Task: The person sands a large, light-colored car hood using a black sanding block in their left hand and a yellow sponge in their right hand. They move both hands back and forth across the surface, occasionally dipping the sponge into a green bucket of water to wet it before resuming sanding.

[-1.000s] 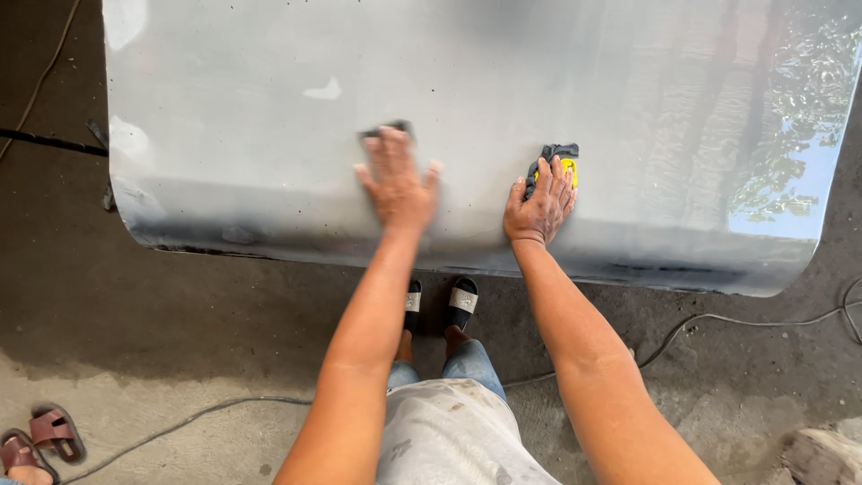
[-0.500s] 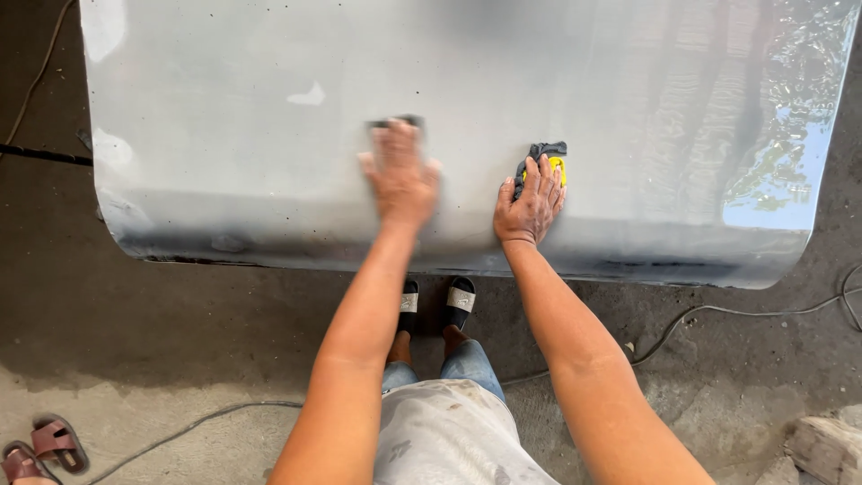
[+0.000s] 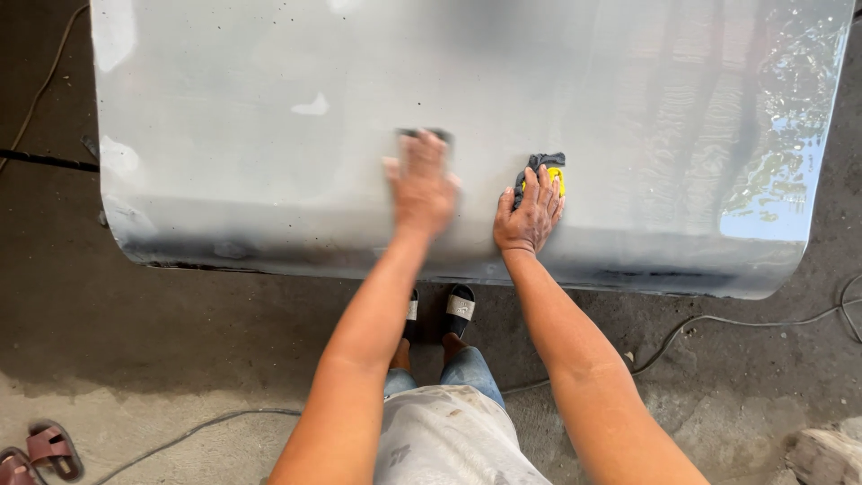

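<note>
- big grey metal panel [image 3: 269,117], glossy on the right side, carries everything
- a dark sanding pad [image 3: 426,136] lies flat on it
- a yellow sponge with dark cloth [image 3: 548,169] sits just beside that
- grimy concrete floor [image 3: 180,341] underneath, with a cable [image 3: 206,429] and brown sandals [image 3: 40,452]
</note>
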